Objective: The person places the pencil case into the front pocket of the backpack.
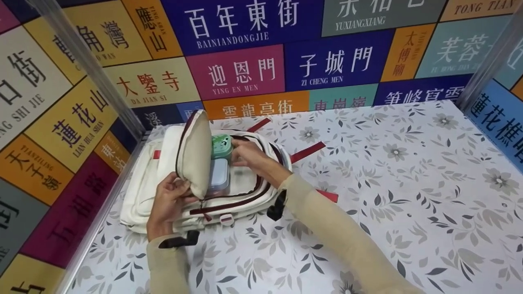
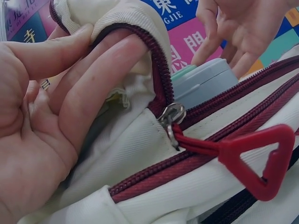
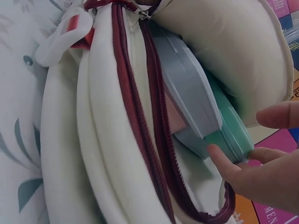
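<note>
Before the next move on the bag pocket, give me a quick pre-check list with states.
1. Flap held open by left hand: ok, fingers grip its zipper edge.
2. Right hand on the green case: ok, fingertips touch its edge in the right wrist view.
3. Grey-blue case seated in the pocket: ok, lying inside, beside the green one.
4. Green case fully inside: not ok, its end sticks out past the opening.
5. Zipper slider clear of the cases: ok, parked at the opening's end, red pull hanging free.
6. Spare room in the pocket: cannot tell.
</note>
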`<state>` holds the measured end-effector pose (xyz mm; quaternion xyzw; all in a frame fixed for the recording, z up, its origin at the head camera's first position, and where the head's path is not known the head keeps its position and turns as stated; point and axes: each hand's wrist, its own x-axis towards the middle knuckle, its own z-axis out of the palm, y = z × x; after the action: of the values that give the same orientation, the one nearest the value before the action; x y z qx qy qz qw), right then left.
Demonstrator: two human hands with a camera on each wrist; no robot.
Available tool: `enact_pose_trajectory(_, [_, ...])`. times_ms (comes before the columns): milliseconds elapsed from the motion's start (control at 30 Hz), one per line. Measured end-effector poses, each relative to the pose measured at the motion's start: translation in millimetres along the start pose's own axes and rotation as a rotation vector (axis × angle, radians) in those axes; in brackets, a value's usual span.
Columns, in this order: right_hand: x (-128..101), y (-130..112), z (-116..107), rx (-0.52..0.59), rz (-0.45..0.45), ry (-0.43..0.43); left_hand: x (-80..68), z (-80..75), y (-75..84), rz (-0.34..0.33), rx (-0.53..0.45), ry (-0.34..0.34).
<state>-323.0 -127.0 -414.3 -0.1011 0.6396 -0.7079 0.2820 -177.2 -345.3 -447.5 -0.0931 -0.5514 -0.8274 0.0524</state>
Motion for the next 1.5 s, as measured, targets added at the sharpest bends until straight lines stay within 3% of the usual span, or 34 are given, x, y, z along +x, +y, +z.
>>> enact_pose_trajectory(300, [-13, 11, -11, 0.096, 0.017, -0.046, -2.8, -4.5, -0.9, -0.013, 0.024, -0.060])
enact_pose_trajectory(500, [-32, 10, -14, 0.187, -0.034, -0.107, 0.1, -3.5, 4.4, -0.019, 0.060, -0.040])
enact_pose_trajectory(733, [-57, 2, -34, 0.161, -0.062, -0.169, 4.2, 3.9, 8.1, -0.048, 0.099, -0.008])
enact_pose_trajectory(967, [-84, 12, -64, 0.131, -0.079, -0.204, 1.4, 8.1, 13.9, -0.060, 0.129, -0.003])
enact_pose_trajectory(1200, [-100, 19, -89, 0.052, -0.059, -0.181, -2.3, 22.4, 23.8, -0.112, 0.304, 0.107])
enact_pose_trajectory(1400, [-114, 21, -115, -0.010, -0.063, -0.155, 0.4, 35.2, 29.4, -0.145, 0.415, 0.082])
enact_pose_trajectory(1500, [-120, 22, -127, -0.040, -0.061, -0.145, -0.1, 44.4, 34.9, -0.167, 0.532, 0.040])
